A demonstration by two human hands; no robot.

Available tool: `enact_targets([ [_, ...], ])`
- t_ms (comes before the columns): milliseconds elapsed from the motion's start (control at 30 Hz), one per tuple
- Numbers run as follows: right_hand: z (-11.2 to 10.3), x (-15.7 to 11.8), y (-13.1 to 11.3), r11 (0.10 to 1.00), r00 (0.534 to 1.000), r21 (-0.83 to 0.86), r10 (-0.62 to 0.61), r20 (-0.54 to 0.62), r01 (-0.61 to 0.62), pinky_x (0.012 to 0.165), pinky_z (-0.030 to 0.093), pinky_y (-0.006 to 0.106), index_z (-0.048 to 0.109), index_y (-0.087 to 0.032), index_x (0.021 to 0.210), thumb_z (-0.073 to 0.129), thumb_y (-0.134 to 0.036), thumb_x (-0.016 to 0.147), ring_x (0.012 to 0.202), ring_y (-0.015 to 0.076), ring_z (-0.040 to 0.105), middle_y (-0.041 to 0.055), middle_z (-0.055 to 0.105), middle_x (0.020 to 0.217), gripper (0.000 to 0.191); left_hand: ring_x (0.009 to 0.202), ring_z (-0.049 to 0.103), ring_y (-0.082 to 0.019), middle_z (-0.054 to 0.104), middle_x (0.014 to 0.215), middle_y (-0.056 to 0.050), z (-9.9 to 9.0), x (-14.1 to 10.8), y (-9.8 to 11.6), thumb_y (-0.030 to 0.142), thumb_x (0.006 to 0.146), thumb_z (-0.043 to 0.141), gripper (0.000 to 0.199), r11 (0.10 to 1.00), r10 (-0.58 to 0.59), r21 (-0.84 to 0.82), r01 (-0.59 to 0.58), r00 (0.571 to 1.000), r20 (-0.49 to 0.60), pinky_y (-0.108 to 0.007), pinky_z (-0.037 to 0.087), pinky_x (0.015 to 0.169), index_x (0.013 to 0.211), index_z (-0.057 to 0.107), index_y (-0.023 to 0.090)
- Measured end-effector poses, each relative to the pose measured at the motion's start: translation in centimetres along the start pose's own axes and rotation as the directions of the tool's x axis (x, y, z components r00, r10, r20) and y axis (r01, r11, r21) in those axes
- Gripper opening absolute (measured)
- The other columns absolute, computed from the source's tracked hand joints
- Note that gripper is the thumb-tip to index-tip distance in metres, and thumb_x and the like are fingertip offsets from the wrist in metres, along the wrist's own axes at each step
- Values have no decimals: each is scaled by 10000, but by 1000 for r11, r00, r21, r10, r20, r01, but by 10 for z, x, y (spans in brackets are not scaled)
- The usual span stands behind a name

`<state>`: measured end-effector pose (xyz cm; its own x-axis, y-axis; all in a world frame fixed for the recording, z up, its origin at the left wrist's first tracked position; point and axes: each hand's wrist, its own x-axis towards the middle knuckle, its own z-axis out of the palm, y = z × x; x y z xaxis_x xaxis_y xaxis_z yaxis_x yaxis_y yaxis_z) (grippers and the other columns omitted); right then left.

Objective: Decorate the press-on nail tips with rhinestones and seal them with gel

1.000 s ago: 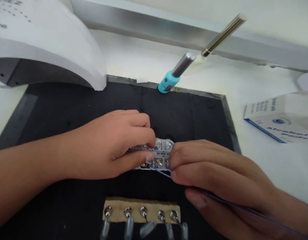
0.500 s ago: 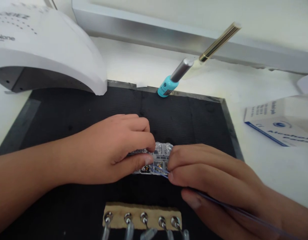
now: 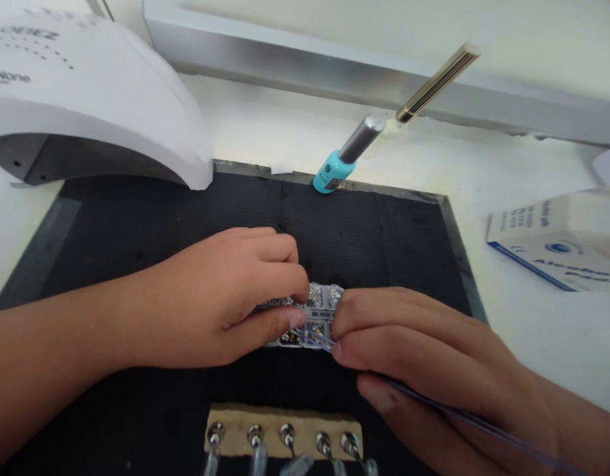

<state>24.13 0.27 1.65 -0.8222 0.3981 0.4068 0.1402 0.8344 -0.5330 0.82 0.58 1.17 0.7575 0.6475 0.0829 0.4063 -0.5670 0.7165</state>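
A clear compartment case point(image 3: 316, 315) full of small shiny rhinestones lies on the black mat. My left hand point(image 3: 250, 291) is closed on the case's left part, thumb and forefinger pinching near its middle divider. From the right, my right hand point(image 3: 414, 350) grips slim purple-blue tweezers point(image 3: 320, 340) between thumb and fingers. Their two thin prongs reach into a front compartment holding silver and gold stones, close to my left thumb. Whether a stone sits between the tips is too small to tell. My right fingers cover the case's right end.
Nearer me, a beige strip point(image 3: 295, 416) carries several metal stands with clear nail tips. A turquoise polish bottle point(image 3: 329, 173) stands at the mat's back edge, a gold-capped bottle point(image 3: 423, 92) behind it. A white nail lamp point(image 3: 111, 92) is left, an alcohol pads box point(image 3: 557, 244) right.
The view has shifted very slightly. Both hands, the case and the tweezers hold nearly the same positions.
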Motion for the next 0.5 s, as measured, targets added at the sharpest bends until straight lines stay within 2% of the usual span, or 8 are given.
enact_targets([
  [333,-1,-1,0,999,1000,-25,27,10,-27,582,568,268,539,-201,916,448,-136,892,704,168,680,64,678,775,114,774,488,-160,567,889,-30,0,0,0,224,957,498,171,1000,1,-1,-1,1000,-9,-307,372,713,920,657,172],
  [500,-2,-2,-1,999,1000,-44,6,-3,-7,578,554,264,551,-178,928,437,-124,901,718,171,679,74,674,771,130,770,480,-157,555,881,-24,1,0,0,224,960,496,178,1000,-4,-4,3,1000,-11,-309,356,716,923,659,165],
])
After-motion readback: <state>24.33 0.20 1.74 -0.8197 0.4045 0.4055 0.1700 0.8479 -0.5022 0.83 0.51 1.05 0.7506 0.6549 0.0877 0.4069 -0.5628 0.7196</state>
